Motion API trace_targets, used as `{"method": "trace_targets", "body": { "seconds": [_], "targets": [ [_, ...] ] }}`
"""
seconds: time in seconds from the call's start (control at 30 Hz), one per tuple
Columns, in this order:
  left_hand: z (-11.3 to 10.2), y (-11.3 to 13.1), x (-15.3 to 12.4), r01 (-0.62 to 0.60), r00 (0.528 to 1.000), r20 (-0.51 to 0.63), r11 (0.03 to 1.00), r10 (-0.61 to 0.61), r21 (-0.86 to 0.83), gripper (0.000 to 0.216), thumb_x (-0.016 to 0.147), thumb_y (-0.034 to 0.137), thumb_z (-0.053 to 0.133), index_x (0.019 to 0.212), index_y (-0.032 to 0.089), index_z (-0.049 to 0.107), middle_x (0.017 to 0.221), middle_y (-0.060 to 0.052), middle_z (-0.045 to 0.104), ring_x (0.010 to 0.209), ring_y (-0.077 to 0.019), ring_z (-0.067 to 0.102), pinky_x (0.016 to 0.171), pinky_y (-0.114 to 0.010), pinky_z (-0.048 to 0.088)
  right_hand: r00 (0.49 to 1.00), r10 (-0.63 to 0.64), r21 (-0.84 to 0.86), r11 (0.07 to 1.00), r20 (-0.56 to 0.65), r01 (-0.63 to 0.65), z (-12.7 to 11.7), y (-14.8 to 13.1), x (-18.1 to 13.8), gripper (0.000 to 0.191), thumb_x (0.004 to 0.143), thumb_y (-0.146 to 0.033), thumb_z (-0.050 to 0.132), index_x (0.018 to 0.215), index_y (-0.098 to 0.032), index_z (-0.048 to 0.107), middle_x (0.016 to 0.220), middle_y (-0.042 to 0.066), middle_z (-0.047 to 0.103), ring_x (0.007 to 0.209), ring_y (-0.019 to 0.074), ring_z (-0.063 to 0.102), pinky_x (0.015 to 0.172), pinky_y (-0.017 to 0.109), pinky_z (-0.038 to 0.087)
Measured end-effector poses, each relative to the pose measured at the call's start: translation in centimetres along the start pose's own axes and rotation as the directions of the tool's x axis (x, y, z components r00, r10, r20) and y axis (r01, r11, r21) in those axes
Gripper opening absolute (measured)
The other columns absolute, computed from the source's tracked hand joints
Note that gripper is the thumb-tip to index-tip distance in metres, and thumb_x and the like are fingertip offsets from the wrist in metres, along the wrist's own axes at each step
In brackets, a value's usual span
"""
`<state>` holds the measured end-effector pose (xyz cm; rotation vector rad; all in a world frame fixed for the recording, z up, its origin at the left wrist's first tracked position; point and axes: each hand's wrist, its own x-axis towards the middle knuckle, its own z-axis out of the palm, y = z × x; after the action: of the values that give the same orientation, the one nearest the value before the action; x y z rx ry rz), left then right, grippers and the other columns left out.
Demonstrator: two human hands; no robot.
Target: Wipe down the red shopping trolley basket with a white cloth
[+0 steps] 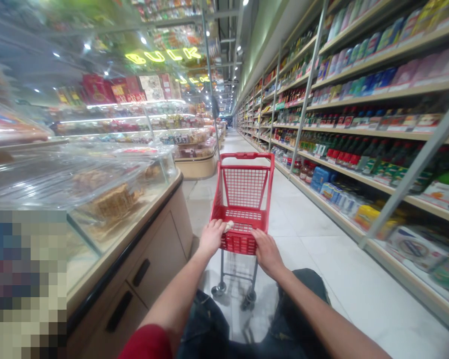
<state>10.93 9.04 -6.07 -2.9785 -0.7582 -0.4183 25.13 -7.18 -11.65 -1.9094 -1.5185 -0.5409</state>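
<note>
A small red plastic shopping cart [246,187] with grey legs and black wheels stands in the aisle in front of my knees. Its handle bar is at the far end, and the near end of its basket faces me. My left hand [212,235] is closed over the left side of the near rim. A small pale object [229,226] shows by its fingertips; I cannot tell what it is or whether the hand holds it. On the right side of the same rim, my right hand [267,252] is closed with its fingers over the edge. The basket's slatted floor shows between them.
Tall shelves [362,132] of bottles, cans and boxes line the right side. A bulk-food counter [164,239] with clear covers runs close along the left. Beyond it is a display stand [196,167]. White tiled floor [307,254] stretches down the aisle.
</note>
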Motion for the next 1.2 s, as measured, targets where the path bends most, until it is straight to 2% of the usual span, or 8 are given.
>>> {"method": "trace_targets", "body": {
  "seconds": [0.1, 0.2, 0.33, 0.43, 0.63, 0.87, 1.1, 1.2],
  "targets": [
    [-0.2, -0.7, -0.1, 0.133, 0.991, 0.019, 0.988, -0.132, -0.073, 0.035, 0.087, 0.016, 0.031, 0.117, 0.024, 0.048, 0.133, -0.003, 0.042, 0.125, -0.0207, 0.03, 0.088, -0.034, 0.042, 0.999, -0.033, 0.035, 0.999, -0.012, 0.033, 0.4, -0.7, 0.0, 0.054, 0.069, -0.002, 0.035, 0.121, -0.012, 0.048, 0.122, 0.012, 0.052, 0.117, 0.0206, 0.043, 0.095, 0.039, 0.037],
    [-0.4, 1.8, -0.6, 0.234, 0.972, 0.02, 0.965, -0.234, -0.121, 0.036, 0.086, 0.013, 0.03, 0.116, 0.022, 0.049, 0.134, -0.006, 0.041, 0.127, -0.0223, 0.029, 0.093, -0.037, 0.04, 0.998, -0.035, 0.054, 0.998, -0.05, 0.037, 1.1, -1.5, -0.2, 0.053, 0.07, -0.003, 0.036, 0.121, -0.011, 0.047, 0.122, 0.012, 0.052, 0.117, 0.0213, 0.042, 0.095, 0.04, 0.038],
    [-0.6, 6.4, -2.1, 0.125, 0.992, -0.005, 0.98, -0.128, -0.155, 0.039, 0.084, 0.021, 0.042, 0.123, 0.022, 0.042, 0.137, -0.009, 0.035, 0.125, -0.0238, 0.03, 0.093, -0.036, 0.041, 0.995, -0.052, 0.055, 0.997, -0.08, 0.057, 1.4, -1.9, -0.8, 0.054, 0.069, -0.003, 0.036, 0.121, -0.012, 0.046, 0.122, 0.012, 0.052, 0.117, 0.0224, 0.042, 0.094, 0.043, 0.038],
    [-1.2, 7.7, -2.9, 0.017, 0.999, -0.042, 0.994, -0.022, -0.107, 0.034, 0.087, 0.032, 0.038, 0.119, 0.024, 0.045, 0.136, -0.006, 0.036, 0.12, -0.0241, 0.034, 0.082, -0.034, 0.048, 0.992, -0.073, 0.058, 0.995, -0.105, 0.079, 1.2, -1.7, -1.2, 0.054, 0.069, -0.003, 0.036, 0.121, -0.013, 0.045, 0.121, 0.012, 0.052, 0.117, 0.0223, 0.042, 0.094, 0.043, 0.038],
    [-2.2, 7.2, -2.2, -0.065, 0.997, -0.039, 0.998, 0.065, 0.012, 0.023, 0.086, 0.035, 0.041, 0.1, 0.025, 0.057, 0.104, -0.004, 0.055, 0.091, -0.0192, 0.05, 0.072, -0.031, 0.047, 0.984, -0.016, 0.114, 0.993, -0.177, 0.037, 0.8, -1.4, -1.3, 0.057, 0.075, -0.008, 0.036, 0.131, -0.015, 0.031, 0.123, 0.012, 0.049, 0.115, 0.0205, 0.044, 0.092, 0.041, 0.041],
    [0.5, 7.7, -0.4, -0.199, 0.964, -0.178, 0.98, 0.197, 0.006, 0.029, 0.088, 0.032, 0.039, 0.112, 0.022, 0.05, 0.116, -0.005, 0.054, 0.109, -0.0203, 0.044, 0.095, -0.042, 0.033, 0.955, 0.093, 0.051, 0.995, -0.282, -0.082, 0.4, -0.5, -0.7, 0.065, 0.073, -0.007, 0.035, 0.135, -0.014, 0.021, 0.125, 0.014, 0.047, 0.116, 0.0236, 0.043, 0.093, 0.047, 0.038],
    [0.3, 3.0, -0.6, -0.064, 0.982, -0.18, 0.998, 0.062, -0.007, 0.028, 0.089, 0.03, 0.036, 0.11, 0.024, 0.053, 0.103, -0.004, 0.061, 0.099, -0.0203, 0.051, 0.103, -0.053, 0.015, 0.966, 0.102, 0.082, 0.993, -0.239, -0.085, -0.6, 0.7, -0.2, 0.06, 0.073, -0.007, 0.035, 0.132, -0.014, 0.028, 0.122, 0.013, 0.051, 0.109, 0.0225, 0.049, 0.091, 0.046, 0.039],
    [0.3, 3.6, -0.7, -0.017, 0.982, -0.19, 0.998, 0.006, -0.059, 0.027, 0.089, 0.028, 0.035, 0.108, 0.024, 0.055, 0.107, -0.005, 0.06, 0.104, -0.0204, 0.05, 0.104, -0.053, 0.016, 0.958, 0.159, 0.118, 0.984, -0.24, -0.133, -0.6, 0.9, 0.1, 0.056, 0.074, -0.01, 0.036, 0.13, -0.012, 0.032, 0.12, 0.014, 0.053, 0.109, 0.0229, 0.049, 0.091, 0.046, 0.04]
  ]
}}
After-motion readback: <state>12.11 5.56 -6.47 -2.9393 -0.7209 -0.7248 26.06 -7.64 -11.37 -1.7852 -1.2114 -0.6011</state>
